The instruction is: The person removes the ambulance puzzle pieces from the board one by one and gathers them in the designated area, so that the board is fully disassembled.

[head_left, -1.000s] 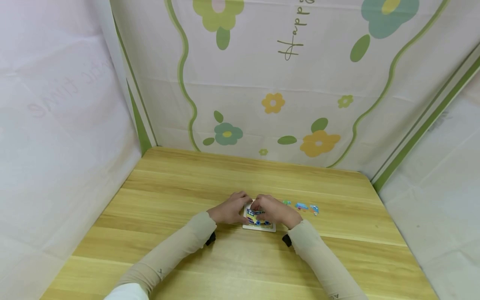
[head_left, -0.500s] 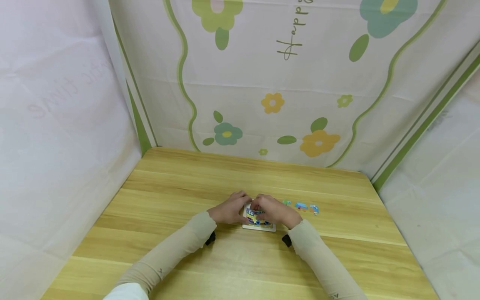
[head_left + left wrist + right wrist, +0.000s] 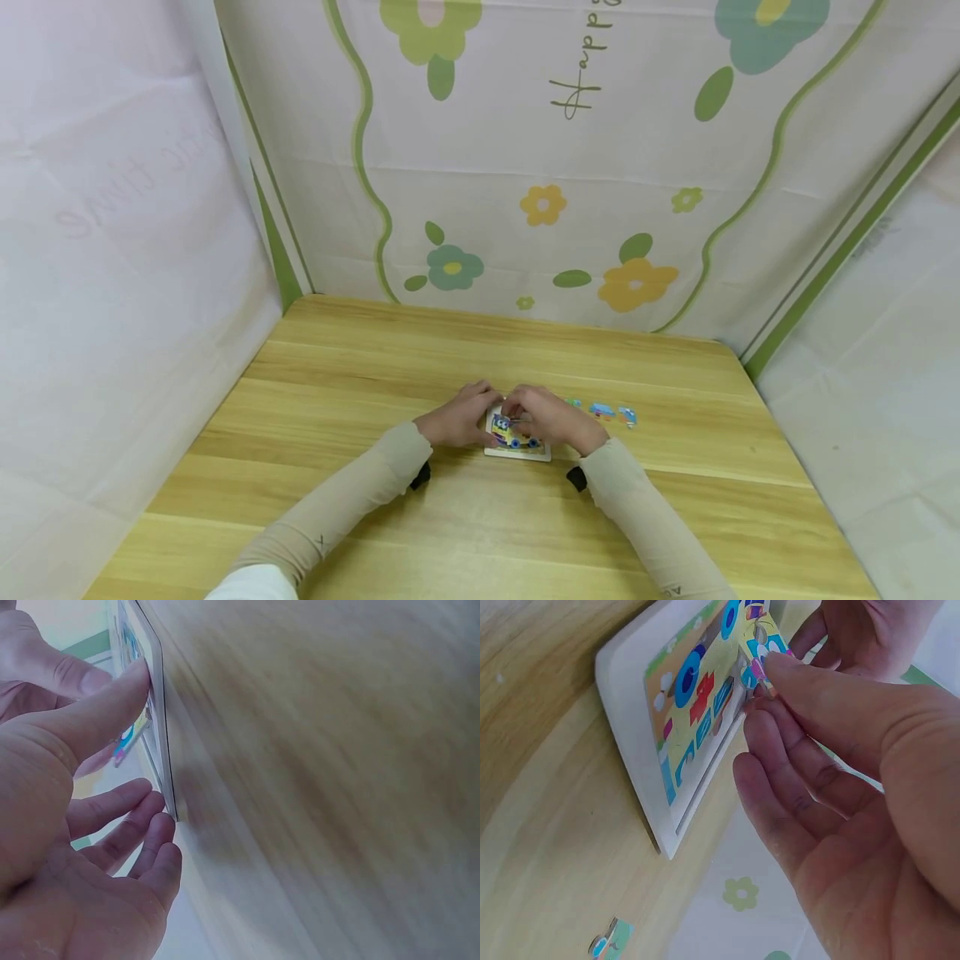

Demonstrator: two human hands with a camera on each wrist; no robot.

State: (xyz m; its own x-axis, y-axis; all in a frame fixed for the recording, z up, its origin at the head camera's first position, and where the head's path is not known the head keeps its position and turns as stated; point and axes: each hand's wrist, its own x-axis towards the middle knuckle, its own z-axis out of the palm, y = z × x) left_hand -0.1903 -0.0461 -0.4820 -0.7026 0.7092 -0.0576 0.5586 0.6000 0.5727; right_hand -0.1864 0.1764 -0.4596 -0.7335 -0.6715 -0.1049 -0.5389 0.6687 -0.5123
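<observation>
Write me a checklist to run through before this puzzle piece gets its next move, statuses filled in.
1. Piece secured: ok; the right grip pinches the puzzle piece between thumb and fingers.
2. Piece flush with the picture: not ok; it is tilted away from the tray.
3. Tray flat on the table: ok, as far as the views show.
4. Tray steadied: cannot tell; the left grip is at its edge, but pressure is not visible.
5. Matching gap open: cannot tell; hands hide part of the tray.
6. Loose pieces clear of the tray: ok; three lie to its right.
</observation>
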